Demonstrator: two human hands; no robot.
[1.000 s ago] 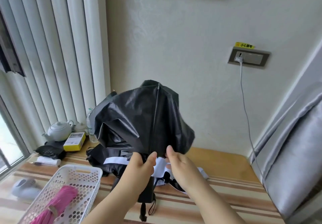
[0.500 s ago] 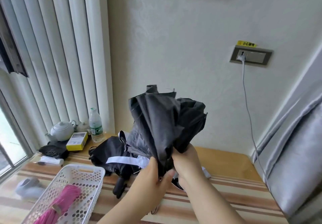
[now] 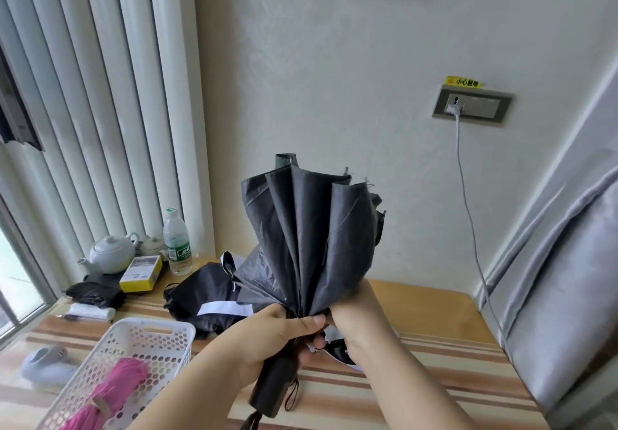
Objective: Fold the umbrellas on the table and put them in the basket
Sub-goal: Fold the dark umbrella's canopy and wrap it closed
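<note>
Head view. The dark grey umbrella (image 3: 311,245) stands upright at the centre of the frame, canopy collapsed into loose pleats that fan toward 12 o'clock, black handle (image 3: 274,387) with its wrist strap pointing toward 6 o'clock. The left hand (image 3: 281,339) wraps its fingers and thumb around the gathered base of the canopy just above the handle; the right hand (image 3: 354,316), at 3 o'clock of the left and touching it, curls round the same neck of fabric from the far side, though its fingertips are hidden behind the cloth. The umbrella is held in the air above the striped table (image 3: 418,379), apart from its surface. At 9 o'clock of the hands a second black umbrella with white trim (image 3: 207,299) lies unfolded on the table, and at 8 o'clock the white perforated basket (image 3: 157,339) already holds a rolled pink umbrella (image 3: 110,393). Step in hand, as judged: gathering the pleats of the grey umbrella. The next move likely calls for one hand to keep the neck pinched while the other smooths and winds the pleats round the shaft in one direction, then secures them before transfer to the basket; loose folds may spring open if the grip slackens.
</note>
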